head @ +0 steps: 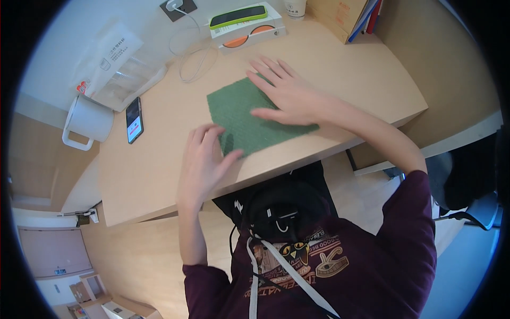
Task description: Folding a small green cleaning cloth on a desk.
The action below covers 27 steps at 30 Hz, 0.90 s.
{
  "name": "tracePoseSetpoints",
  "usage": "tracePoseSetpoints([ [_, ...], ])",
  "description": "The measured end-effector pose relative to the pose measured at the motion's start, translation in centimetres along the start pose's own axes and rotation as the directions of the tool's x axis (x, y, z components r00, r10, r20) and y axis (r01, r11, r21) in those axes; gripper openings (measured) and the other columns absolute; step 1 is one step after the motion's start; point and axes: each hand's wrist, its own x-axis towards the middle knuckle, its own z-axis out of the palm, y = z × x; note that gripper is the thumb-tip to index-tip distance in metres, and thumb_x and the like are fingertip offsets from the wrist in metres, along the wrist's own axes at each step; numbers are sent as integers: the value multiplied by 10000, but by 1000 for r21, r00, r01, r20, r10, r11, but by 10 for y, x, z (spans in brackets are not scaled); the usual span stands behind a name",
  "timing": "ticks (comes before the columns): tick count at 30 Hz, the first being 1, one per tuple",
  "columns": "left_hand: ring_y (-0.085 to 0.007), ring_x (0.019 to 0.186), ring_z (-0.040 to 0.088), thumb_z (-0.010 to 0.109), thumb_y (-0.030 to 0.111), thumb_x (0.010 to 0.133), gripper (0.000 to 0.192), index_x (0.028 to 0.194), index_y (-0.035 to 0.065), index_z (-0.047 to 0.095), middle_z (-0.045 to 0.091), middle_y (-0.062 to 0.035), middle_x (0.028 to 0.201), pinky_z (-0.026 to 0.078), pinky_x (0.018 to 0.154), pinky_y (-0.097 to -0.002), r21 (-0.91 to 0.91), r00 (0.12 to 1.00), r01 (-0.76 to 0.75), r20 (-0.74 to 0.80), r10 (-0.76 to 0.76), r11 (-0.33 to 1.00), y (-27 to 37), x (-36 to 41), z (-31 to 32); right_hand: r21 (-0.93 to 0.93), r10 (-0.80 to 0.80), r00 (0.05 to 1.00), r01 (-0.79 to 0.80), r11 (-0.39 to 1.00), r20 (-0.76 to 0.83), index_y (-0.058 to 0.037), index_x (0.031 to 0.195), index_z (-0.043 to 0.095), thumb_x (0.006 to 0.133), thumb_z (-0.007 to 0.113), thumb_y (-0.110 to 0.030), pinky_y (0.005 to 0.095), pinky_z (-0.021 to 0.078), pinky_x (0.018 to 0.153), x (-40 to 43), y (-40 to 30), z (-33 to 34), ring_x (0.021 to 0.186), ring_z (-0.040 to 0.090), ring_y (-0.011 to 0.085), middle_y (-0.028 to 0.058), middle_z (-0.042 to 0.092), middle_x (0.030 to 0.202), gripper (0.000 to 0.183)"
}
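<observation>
A green cloth (243, 119) with slightly frayed edges lies spread on the light wooden desk (159, 175). Over its upper right part is my right hand (287, 95), fingers spread and slightly blurred; whether the palm presses on the cloth I cannot tell. My left hand (203, 155) is at the cloth's lower left corner, thumb and fingers apart, with the corner between them. No grip on the cloth shows there. Part of the cloth's right side is hidden under the right hand.
On the left are a smartphone (134, 120), a white mug (88, 123) and a bag of plastic cups (123, 75). Behind stand a white box (249, 36) bearing a green-cased phone (238, 17), a charging cable (187, 75), a paper cup (295, 8) and a cardboard file holder (338, 18).
</observation>
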Motion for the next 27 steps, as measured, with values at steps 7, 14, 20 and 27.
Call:
tracePoseSetpoints([
  [7, -348, 1144, 574, 815, 200, 769, 400, 1084, -1, 672, 639, -154, 1198, 498, 956, -444, -72, 986, -157, 44, 160, 985, -3, -28, 9, 191, -114, 939, 54, 980, 323, 47, 1323, 537, 912, 673, -284, 440, 385, 1132, -76, -19, -65, 1368, 439, 370, 244, 462, 1454, 544],
  [14, -299, 1005, 643, 778, 76, 772, 231, 979, 13, 698, 697, -105, 1047, 547, 841, -401, -28, 961, -266, -88, 263, 963, -4, -34, 24, 78, -202, 960, 190, 979, 196, 21, 1218, 588, 859, 673, -136, 409, 473, 1031, -96, -18, -64, 1184, 594, 314, 160, 606, 1264, 401],
  [20, -255, 843, 663, 711, 49, 866, 116, 961, -8, 676, 690, -123, 955, 536, 726, -360, -197, 988, -97, -139, 70, 976, -13, -17, 22, 60, -201, 972, 195, 979, 122, -6, 1091, 597, 784, 674, -84, 410, 533, 837, -84, -17, -64, 966, 651, 287, 107, 640, 970, 327],
  [27, -100, 683, 623, 586, 126, 1010, 186, 994, -47, 652, 660, -84, 731, 498, 615, -283, -564, 961, 275, 139, -238, 778, -58, 44, 24, 478, 235, 961, -278, 833, 148, -2, 1126, 596, 855, 581, -47, 407, 531, 769, -32, 21, -52, 831, 671, 326, 176, 682, 885, 275],
])
